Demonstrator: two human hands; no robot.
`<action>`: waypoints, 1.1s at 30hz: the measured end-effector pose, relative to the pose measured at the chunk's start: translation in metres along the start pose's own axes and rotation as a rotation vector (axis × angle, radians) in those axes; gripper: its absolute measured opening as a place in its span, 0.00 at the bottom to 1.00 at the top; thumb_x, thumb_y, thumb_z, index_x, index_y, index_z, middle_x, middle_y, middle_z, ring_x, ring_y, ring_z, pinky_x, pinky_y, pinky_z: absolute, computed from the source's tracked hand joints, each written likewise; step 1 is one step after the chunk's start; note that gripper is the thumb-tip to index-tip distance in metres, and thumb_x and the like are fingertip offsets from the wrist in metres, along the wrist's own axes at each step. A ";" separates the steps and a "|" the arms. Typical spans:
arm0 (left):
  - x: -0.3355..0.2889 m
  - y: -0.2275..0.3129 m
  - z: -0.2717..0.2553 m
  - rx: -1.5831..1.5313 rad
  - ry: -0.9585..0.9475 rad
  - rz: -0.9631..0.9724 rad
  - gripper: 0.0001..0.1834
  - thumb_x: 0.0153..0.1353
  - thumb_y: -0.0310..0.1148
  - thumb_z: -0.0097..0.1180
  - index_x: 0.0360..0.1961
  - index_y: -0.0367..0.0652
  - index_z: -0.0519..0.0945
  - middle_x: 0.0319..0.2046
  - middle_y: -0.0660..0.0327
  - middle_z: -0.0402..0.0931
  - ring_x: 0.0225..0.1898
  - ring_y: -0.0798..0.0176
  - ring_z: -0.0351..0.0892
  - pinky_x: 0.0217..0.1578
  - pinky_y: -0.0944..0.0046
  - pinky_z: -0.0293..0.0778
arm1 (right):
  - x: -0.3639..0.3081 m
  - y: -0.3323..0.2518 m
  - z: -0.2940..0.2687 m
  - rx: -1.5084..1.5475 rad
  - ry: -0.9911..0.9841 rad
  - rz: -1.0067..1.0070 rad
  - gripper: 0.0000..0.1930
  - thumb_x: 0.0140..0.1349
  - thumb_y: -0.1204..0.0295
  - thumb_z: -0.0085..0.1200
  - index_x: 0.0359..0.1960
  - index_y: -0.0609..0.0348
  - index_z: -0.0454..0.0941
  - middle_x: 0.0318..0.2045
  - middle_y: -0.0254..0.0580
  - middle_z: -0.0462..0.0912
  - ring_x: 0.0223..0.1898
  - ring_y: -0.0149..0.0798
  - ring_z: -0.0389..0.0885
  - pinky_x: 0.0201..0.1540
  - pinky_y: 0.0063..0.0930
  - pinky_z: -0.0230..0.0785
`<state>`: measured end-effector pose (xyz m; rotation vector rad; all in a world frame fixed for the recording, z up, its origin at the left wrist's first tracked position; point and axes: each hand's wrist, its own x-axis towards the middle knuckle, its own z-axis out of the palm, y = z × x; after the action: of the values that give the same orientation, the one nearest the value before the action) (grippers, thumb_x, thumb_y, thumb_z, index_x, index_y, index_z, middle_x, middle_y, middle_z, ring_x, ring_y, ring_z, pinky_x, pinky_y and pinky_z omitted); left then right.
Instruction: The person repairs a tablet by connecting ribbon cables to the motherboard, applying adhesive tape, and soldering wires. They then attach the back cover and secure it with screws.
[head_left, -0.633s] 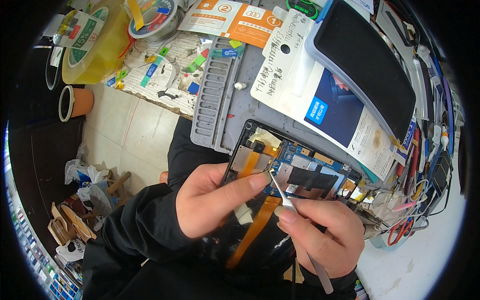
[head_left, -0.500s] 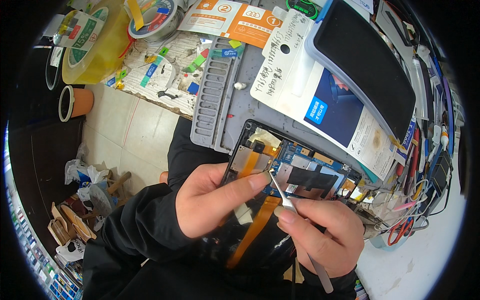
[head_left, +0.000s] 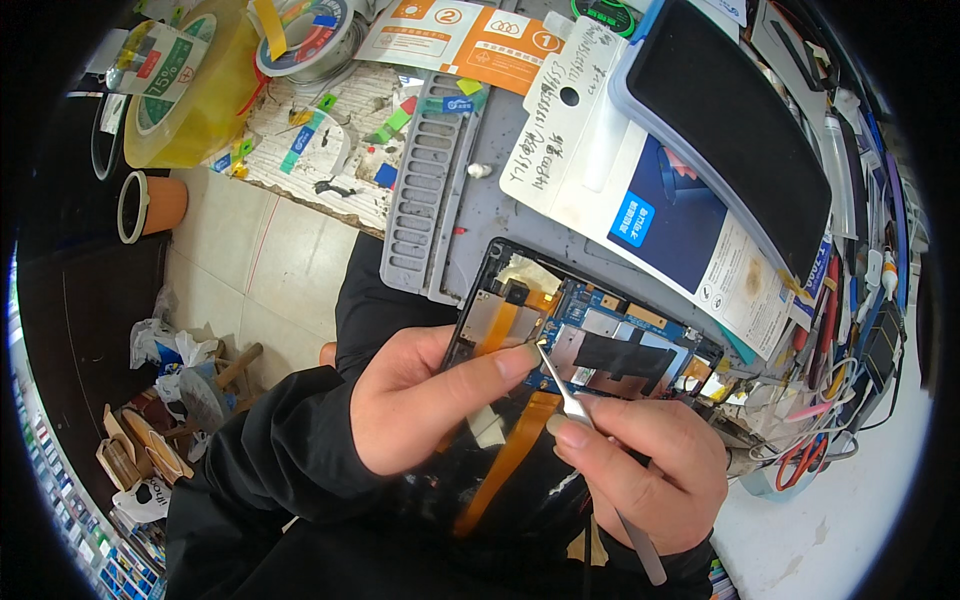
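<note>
An opened tablet (head_left: 560, 490) rests at my lap, leaning against the grey mat's near edge, its inside facing up. A blue circuit board (head_left: 572, 312) and a long orange flex cable (head_left: 510, 465) show in it. My left hand (head_left: 425, 400) grips the tablet by its left side, the thumb pressed on the board's left end. In my right hand (head_left: 650, 465) is a pair of tweezers (head_left: 640, 545), pinched between thumb and fingers. The tips touch or hover just over a small connector beside my left thumb; which, I cannot tell. Black tape (head_left: 620, 362) covers part of the inside.
Beyond the tablet lies a grey work mat (head_left: 420, 215) with slots. A dark-screened device (head_left: 730, 120) lies on a white card package (head_left: 690, 230). A solder spool (head_left: 310, 45) and yellow tape roll (head_left: 190, 100) stand far left. Tools and red-handled scissors (head_left: 800, 462) crowd the right.
The tweezers' tips have shifted very slightly near the left thumb. Both hands and the tablet otherwise stay in place.
</note>
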<state>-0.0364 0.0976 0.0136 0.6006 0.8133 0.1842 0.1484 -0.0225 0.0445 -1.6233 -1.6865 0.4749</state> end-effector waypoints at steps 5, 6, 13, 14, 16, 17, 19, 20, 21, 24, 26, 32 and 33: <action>0.001 -0.001 -0.004 -0.010 -0.022 -0.016 0.14 0.76 0.35 0.56 0.52 0.36 0.84 0.32 0.72 0.79 0.32 0.82 0.71 0.33 0.76 0.66 | 0.001 0.000 0.000 -0.002 0.003 0.002 0.20 0.50 0.78 0.75 0.47 0.51 0.88 0.39 0.39 0.87 0.29 0.34 0.83 0.27 0.20 0.72; 0.002 -0.002 -0.004 -0.018 -0.020 -0.019 0.14 0.76 0.35 0.56 0.52 0.36 0.84 0.33 0.72 0.79 0.33 0.82 0.72 0.33 0.76 0.66 | 0.001 0.000 0.000 -0.004 0.004 0.001 0.20 0.50 0.78 0.75 0.47 0.51 0.88 0.39 0.39 0.87 0.29 0.34 0.83 0.27 0.20 0.72; 0.001 -0.001 0.001 -0.022 -0.008 0.015 0.14 0.76 0.36 0.56 0.52 0.35 0.84 0.33 0.72 0.80 0.33 0.82 0.71 0.34 0.76 0.66 | -0.001 0.001 0.001 -0.015 0.016 -0.002 0.20 0.49 0.78 0.75 0.46 0.51 0.88 0.38 0.40 0.87 0.29 0.34 0.84 0.27 0.21 0.72; 0.001 -0.001 0.001 -0.018 -0.009 0.016 0.15 0.76 0.35 0.56 0.52 0.35 0.84 0.33 0.72 0.80 0.33 0.82 0.71 0.34 0.76 0.66 | -0.002 0.001 0.001 -0.016 0.018 0.000 0.19 0.49 0.78 0.75 0.45 0.51 0.88 0.38 0.40 0.87 0.29 0.35 0.84 0.27 0.21 0.72; 0.001 0.000 0.002 -0.003 -0.007 0.020 0.15 0.76 0.36 0.56 0.52 0.34 0.83 0.34 0.71 0.80 0.33 0.81 0.71 0.34 0.75 0.66 | -0.001 0.002 0.000 -0.009 -0.010 -0.010 0.18 0.53 0.78 0.73 0.47 0.53 0.88 0.40 0.40 0.86 0.31 0.35 0.85 0.30 0.23 0.75; 0.001 0.000 0.002 0.007 -0.004 0.024 0.15 0.76 0.36 0.56 0.52 0.34 0.83 0.34 0.71 0.80 0.33 0.81 0.72 0.34 0.75 0.66 | 0.000 0.002 -0.003 -0.001 -0.040 -0.020 0.17 0.56 0.77 0.70 0.49 0.55 0.87 0.43 0.41 0.86 0.33 0.36 0.86 0.32 0.24 0.77; 0.000 0.001 0.002 0.037 -0.001 0.030 0.15 0.76 0.36 0.56 0.52 0.34 0.83 0.34 0.71 0.80 0.34 0.81 0.72 0.35 0.75 0.67 | 0.003 0.001 -0.009 0.026 -0.071 -0.022 0.17 0.59 0.77 0.67 0.51 0.57 0.87 0.44 0.41 0.86 0.36 0.37 0.87 0.35 0.26 0.80; 0.000 0.002 0.003 0.055 -0.001 0.033 0.15 0.76 0.36 0.56 0.52 0.34 0.83 0.34 0.71 0.80 0.34 0.80 0.72 0.35 0.75 0.68 | 0.005 0.000 -0.013 0.045 -0.074 -0.014 0.17 0.58 0.78 0.67 0.51 0.57 0.87 0.44 0.42 0.86 0.36 0.36 0.87 0.35 0.26 0.79; 0.000 0.003 0.003 0.072 -0.001 0.036 0.16 0.76 0.36 0.56 0.52 0.33 0.83 0.34 0.70 0.80 0.35 0.80 0.73 0.36 0.74 0.68 | 0.006 -0.002 -0.016 0.057 -0.096 0.009 0.17 0.58 0.79 0.67 0.51 0.57 0.87 0.43 0.42 0.87 0.35 0.36 0.87 0.34 0.26 0.79; -0.002 0.008 0.001 0.076 -0.082 0.070 0.16 0.76 0.37 0.56 0.52 0.33 0.83 0.35 0.69 0.81 0.36 0.79 0.74 0.39 0.73 0.71 | 0.009 -0.010 -0.028 0.167 -0.031 0.098 0.13 0.63 0.73 0.63 0.48 0.60 0.85 0.38 0.45 0.86 0.32 0.37 0.85 0.32 0.26 0.75; -0.001 0.009 0.001 0.118 -0.060 0.031 0.17 0.76 0.38 0.56 0.52 0.33 0.83 0.36 0.69 0.82 0.37 0.78 0.75 0.41 0.72 0.71 | 0.011 -0.009 -0.029 0.141 0.105 0.044 0.15 0.72 0.63 0.53 0.46 0.64 0.81 0.31 0.47 0.84 0.27 0.36 0.81 0.29 0.26 0.70; 0.000 0.012 -0.003 0.070 -0.117 0.006 0.17 0.76 0.38 0.56 0.53 0.32 0.83 0.37 0.67 0.82 0.38 0.77 0.76 0.41 0.72 0.72 | 0.023 -0.011 -0.038 0.434 0.217 0.277 0.13 0.64 0.70 0.65 0.45 0.66 0.85 0.31 0.46 0.88 0.29 0.33 0.83 0.33 0.25 0.72; 0.000 0.012 -0.003 0.064 -0.128 0.017 0.18 0.76 0.38 0.56 0.53 0.32 0.83 0.37 0.67 0.82 0.38 0.77 0.76 0.41 0.72 0.72 | 0.026 -0.011 -0.037 0.422 0.201 0.297 0.12 0.66 0.69 0.63 0.44 0.67 0.85 0.31 0.46 0.88 0.28 0.33 0.82 0.33 0.24 0.71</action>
<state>-0.0381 0.1087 0.0184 0.6725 0.6928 0.1342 0.1691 -0.0072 0.0832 -1.5462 -1.1106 0.7324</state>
